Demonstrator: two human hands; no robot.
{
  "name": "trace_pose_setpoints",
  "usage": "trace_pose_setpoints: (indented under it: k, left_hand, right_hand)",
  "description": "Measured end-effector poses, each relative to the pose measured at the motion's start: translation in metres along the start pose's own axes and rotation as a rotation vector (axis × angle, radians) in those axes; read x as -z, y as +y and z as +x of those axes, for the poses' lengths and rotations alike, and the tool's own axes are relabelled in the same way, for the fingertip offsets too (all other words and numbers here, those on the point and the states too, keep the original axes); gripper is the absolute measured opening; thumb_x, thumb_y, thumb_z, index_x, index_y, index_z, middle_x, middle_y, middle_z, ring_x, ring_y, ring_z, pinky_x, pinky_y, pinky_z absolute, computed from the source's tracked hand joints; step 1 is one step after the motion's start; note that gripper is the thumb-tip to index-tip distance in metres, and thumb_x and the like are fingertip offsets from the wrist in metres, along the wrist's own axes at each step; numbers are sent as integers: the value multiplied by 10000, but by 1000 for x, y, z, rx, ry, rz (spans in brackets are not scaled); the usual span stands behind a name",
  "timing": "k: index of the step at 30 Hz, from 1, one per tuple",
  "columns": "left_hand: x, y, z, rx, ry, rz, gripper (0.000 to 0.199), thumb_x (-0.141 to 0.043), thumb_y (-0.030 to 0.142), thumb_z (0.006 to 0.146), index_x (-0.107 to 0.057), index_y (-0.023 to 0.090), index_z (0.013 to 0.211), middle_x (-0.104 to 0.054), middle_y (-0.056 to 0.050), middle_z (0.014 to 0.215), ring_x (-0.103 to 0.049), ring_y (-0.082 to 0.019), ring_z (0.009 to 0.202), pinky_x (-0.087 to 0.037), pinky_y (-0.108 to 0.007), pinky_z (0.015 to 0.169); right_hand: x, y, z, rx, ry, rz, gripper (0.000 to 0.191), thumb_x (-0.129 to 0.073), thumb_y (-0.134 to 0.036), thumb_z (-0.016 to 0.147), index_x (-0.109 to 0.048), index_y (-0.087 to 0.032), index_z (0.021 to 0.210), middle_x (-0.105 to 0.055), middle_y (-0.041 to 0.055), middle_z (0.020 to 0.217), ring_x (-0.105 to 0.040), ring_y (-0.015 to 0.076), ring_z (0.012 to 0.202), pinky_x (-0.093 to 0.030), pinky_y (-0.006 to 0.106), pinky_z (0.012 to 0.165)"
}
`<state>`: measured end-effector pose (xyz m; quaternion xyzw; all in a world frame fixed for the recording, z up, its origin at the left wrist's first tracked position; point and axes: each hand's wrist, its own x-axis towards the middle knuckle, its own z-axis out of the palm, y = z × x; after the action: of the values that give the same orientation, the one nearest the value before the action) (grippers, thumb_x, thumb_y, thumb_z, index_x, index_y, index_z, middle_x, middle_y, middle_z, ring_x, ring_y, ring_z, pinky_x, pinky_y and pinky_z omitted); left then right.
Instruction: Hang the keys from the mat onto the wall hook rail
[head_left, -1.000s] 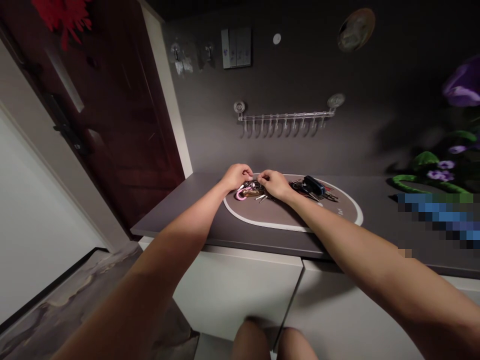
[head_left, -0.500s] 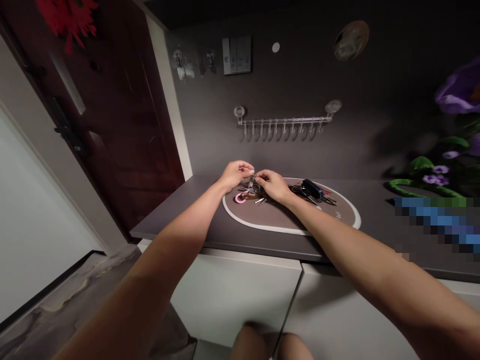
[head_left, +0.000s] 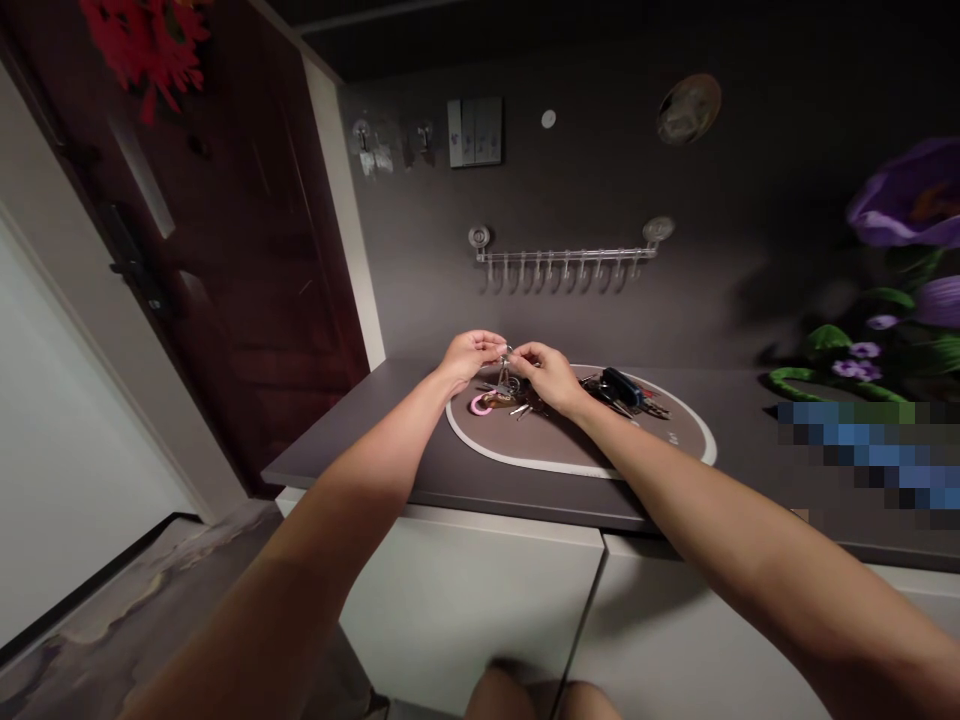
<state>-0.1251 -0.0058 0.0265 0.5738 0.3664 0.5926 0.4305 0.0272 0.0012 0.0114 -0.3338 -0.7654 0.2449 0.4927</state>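
- While the left hand (head_left: 474, 356) and right hand (head_left: 551, 375) meet above the mat (head_left: 555, 448), each grip is narrow, fingertips pinched at a small ring (head_left: 508, 350) from opposite sides.
- The ring is held over the mat's left end, nearer the back edge of the surface (head_left: 337, 420) than the front; keys (head_left: 504, 374) seem to hang just below it.
- For good control, one pinch should probably stay steady while the other makes only small moves, so the bunch does not twist.
- Staying low is wise: anything that slips should then land on the mat, not run toward the back edge.
- Flat with a pale border, the mat carries a pink loop (head_left: 481, 404) at its left and, toward its right end, a black case (head_left: 622, 388); whether the case holds anything cannot be told.
- Under the front edge, the cabinet (head_left: 472, 590) is shut, its contents hidden.
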Motion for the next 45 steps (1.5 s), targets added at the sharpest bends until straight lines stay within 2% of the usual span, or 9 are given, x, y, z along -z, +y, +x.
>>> trace_pose_setpoints:
  k: [4,8,13,18,21,24,28,33,45]
  left_hand:
    - [0,-3,1,-28,-7,16,218,-688,177,594,-584,102,770,-606,-1,639,-548,-65,582,-443,-220,609]
    - [-3,0,-1,-113,11,155,205,-650,219,635,-604,106,799,-623,-20,672,-544,-77,607,-443,-220,609]
    - [-6,4,-6,-279,39,442,151,-559,226,709,-623,124,801,-647,-42,766,-562,-111,697,-443,-245,691]
    - [0,5,-11,-391,124,811,212,-432,272,807,-609,171,865,-641,-41,796,-556,-131,716,-414,-246,688]
    - [6,6,-12,-376,201,1039,247,-363,273,843,-591,183,875,-634,-67,831,-563,-158,761,-398,-263,701]
    - [11,5,-12,-324,207,1190,262,-332,260,854,-584,189,865,-630,-92,858,-572,-179,792,-390,-275,708]
    - [16,2,-10,-262,156,1283,282,-318,253,857,-592,187,864,-634,-112,876,-582,-193,801,-392,-281,704]
    - [18,0,-8,-222,151,1355,297,-310,261,862,-597,186,888,-641,-109,893,-592,-186,804,-398,-266,692]
    - [16,2,-8,-181,133,1437,280,-311,235,861,-586,211,911,-652,-70,916,-603,-186,830,-411,-267,687]
  right_hand:
    - [2,1,1,20,17,1,214,-533,-361,720,-592,-159,760,-609,20,736,-528,117,664,-408,246,673]
    - [6,0,4,34,47,-44,222,-520,-366,725,-599,-164,772,-613,23,752,-537,131,695,-405,256,685]
    - [8,-4,5,39,71,-86,229,-518,-377,715,-592,-166,762,-616,24,756,-542,140,710,-409,263,691]
    - [7,-13,15,9,141,-102,217,-509,-375,712,-575,-169,728,-602,17,726,-526,129,677,-403,255,670]
    - [6,-18,31,-25,169,-15,206,-510,-368,708,-543,-165,719,-571,2,668,-507,109,621,-412,238,623]
    - [1,-24,53,-89,189,145,184,-508,-350,712,-501,-166,716,-522,-22,602,-481,82,541,-416,205,546]
    - [-10,-34,82,-174,246,368,99,-502,-260,736,-468,-168,726,-501,-40,605,-483,57,510,-434,186,522]
    - [-23,-44,108,-262,308,481,90,-437,-151,793,-458,-161,706,-474,-45,549,-495,55,472,-427,174,468]
    - [-42,-57,125,-405,388,650,168,-410,-89,824,-449,-146,672,-500,-27,508,-555,81,472,-477,201,465]
